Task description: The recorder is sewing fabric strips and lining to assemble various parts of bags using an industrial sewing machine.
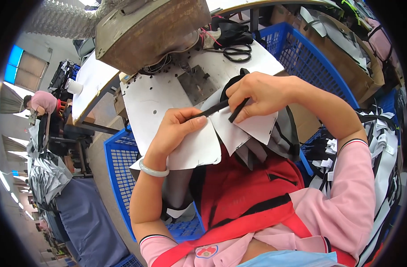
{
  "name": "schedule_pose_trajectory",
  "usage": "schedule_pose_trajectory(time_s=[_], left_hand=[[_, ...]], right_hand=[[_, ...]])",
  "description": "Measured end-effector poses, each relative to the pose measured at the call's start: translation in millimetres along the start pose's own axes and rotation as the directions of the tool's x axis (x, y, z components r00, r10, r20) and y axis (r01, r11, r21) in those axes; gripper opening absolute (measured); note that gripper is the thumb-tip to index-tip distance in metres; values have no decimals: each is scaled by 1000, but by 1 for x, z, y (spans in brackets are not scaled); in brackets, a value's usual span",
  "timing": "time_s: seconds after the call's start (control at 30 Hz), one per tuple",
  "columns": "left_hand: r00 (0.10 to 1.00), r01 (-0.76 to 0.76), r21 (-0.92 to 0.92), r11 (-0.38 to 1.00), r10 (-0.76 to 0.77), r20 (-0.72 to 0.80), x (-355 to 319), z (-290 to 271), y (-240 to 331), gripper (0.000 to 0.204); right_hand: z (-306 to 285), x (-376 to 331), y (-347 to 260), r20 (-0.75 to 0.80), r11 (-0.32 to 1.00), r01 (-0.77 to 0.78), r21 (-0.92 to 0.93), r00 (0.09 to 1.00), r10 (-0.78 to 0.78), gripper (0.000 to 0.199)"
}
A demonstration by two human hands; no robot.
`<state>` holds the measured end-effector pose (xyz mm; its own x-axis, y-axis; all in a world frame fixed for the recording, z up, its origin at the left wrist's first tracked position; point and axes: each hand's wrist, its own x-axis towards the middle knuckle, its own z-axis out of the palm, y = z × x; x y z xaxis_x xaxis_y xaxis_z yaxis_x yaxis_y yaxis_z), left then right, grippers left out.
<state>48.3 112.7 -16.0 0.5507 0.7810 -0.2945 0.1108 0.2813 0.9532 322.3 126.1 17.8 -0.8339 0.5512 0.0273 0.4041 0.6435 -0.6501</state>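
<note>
Above my lap, at the near edge of the white worktable (143,100), I hold white stiff panels with black strip along their upper edges. My left hand (179,129) is closed on the edge of the left white panel (197,149), thumb on top. The fingers of my right hand (257,95) pinch a short black strip (239,110) beside another white panel (261,127). Grey and black fabric (286,133) hangs beneath and to the right of the panels. How the pieces join under my fingers is hidden.
A worn metal machine (152,31) stands at the table's far side, its metal plate (197,84) in front. Black-handled scissors (237,53) lie at the back right. Blue baskets (121,164) flank me, and a cardboard box (370,84) is far right. A person in pink (43,103) sits far left.
</note>
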Motion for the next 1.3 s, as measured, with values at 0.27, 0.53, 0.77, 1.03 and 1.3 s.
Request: schedule_pose_trajectory(time_s=[0.27, 0.53, 0.77, 1.03, 1.3], left_hand=[[974, -56, 99, 994, 76, -214, 46, -21, 0, 19], [962, -77, 16, 997, 78, -262, 74, -39, -13, 18], [954, -91, -44, 995, 75, -290, 86, -47, -16, 20], [957, -97, -35, 995, 83, -279, 95, -55, -14, 20], [931, -118, 49, 992, 128, -342, 105, -59, -8, 19]], right_hand=[[-17, 30, 41, -20, 987, -129, 99, 991, 132, 29], [-26, 52, 64, -12, 963, -255, 85, 966, 257, 34], [-31, 64, 78, 32, 958, -266, 103, 964, 264, 36], [-32, 70, 89, -42, 966, -250, 68, 967, 253, 37], [-44, 82, 92, 47, 939, -322, 118, 947, 319, 34]])
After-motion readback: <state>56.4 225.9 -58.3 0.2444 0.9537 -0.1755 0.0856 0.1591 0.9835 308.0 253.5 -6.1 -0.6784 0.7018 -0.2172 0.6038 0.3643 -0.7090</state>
